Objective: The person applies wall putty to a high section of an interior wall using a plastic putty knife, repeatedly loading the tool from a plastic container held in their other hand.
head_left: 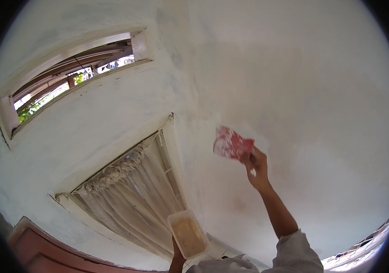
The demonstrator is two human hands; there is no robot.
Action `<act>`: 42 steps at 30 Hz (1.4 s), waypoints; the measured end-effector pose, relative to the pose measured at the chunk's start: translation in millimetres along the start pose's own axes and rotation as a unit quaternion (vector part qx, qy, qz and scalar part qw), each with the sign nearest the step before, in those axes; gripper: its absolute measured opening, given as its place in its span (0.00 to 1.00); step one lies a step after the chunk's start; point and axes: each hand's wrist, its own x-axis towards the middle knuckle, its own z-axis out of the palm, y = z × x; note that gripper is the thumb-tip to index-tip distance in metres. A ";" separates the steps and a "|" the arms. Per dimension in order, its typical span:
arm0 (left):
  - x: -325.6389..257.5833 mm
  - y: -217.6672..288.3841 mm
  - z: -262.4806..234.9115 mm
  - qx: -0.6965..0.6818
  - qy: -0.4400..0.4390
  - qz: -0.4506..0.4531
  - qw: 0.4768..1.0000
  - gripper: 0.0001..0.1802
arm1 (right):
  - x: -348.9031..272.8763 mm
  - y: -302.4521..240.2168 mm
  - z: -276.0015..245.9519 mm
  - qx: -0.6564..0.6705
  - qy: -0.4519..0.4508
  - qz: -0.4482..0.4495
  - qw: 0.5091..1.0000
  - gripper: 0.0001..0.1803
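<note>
My right hand is raised at the wall, fingers closed around a red, flat-bladed putty spreader smeared with white filler. The blade lies at or very near the pale wall, just right of the room's corner; whether it touches cannot be told. Low in the view, my left hand holds a translucent rectangular plastic tub from its left side, with its fingers mostly hidden behind it. The tub tilts toward me and shows a beige layer inside.
Left of the corner, a window with a gathered beige curtain sits behind the tub. A long, narrow opening is higher up at the left. There is a reddish-brown door at lower left and a metal grille at lower right.
</note>
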 end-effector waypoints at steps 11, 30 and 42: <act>-30.0 7.4 -24.0 0.028 0.068 0.103 0.992 0.35 | 312.2 -58.6 89.3 -0.217 0.055 -0.458 0.860 0.18; -28.2 11.7 -29.9 0.041 0.109 0.147 0.982 0.35 | 392.7 -69.0 92.4 -0.324 0.008 -0.458 0.828 0.22; -20.6 6.3 -28.7 0.037 0.103 0.155 0.982 0.36 | 481.3 -82.6 149.6 -0.395 0.157 -0.447 0.787 0.19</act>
